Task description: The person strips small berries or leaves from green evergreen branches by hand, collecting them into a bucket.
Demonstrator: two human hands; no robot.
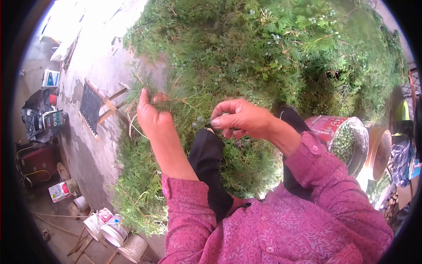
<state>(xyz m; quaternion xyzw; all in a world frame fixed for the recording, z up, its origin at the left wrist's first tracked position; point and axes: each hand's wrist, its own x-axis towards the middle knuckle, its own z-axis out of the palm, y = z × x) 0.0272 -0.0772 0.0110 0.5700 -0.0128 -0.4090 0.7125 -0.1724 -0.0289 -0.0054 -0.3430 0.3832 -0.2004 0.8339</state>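
My left hand is closed on a green sprig with thin brown stems, held over the left part of the large pile of green branches. To its right, my right hand is curled, its thumb and fingers drawn together; what lies between them is too small to make out. Small pale berries show just left of my right fingertips. A red bucket lies tilted at the right, with many green berries inside.
A small wooden stool with a dark woven seat lies at the left. White buckets stand at the lower left. Beside the red bucket is another round container. A black bag is at the far left.
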